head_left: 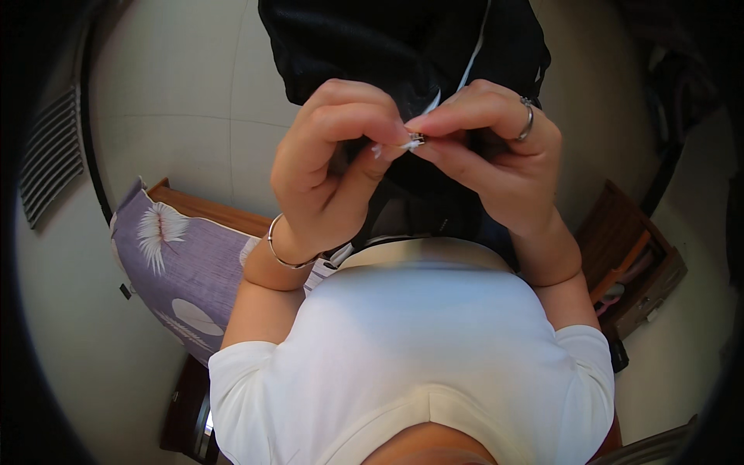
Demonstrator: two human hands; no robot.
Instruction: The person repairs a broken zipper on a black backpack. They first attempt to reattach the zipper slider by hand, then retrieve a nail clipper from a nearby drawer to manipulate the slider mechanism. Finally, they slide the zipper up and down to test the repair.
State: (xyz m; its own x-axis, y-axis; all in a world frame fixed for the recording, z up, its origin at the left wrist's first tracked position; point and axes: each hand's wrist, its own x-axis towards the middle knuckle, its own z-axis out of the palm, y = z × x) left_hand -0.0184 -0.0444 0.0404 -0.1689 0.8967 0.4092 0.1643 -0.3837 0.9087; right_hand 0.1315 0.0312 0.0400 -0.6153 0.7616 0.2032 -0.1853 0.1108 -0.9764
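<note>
My left hand (329, 155) and my right hand (500, 151) meet above my lap, thumb and index fingertips pinched close together. Between them sits a small silvery metal piece (417, 139) with a bit of white material around it; its exact kind is too small to make out. A frayed white tip (377, 150) pokes out beside my left thumb. From my right fingertips a thin white cord (474, 56) runs up and away over black, slightly shiny material (349, 43) lying across my lap. The fingertips partly hide the metal piece.
On the left, a purple cloth with a white feather pattern (201, 256) covers a wooden piece of furniture (209, 208). At the right stands a brown wooden cabinet with an open compartment (635, 263). A ribbed grey panel (53, 159) is at far left, on the pale tiled floor (186, 85).
</note>
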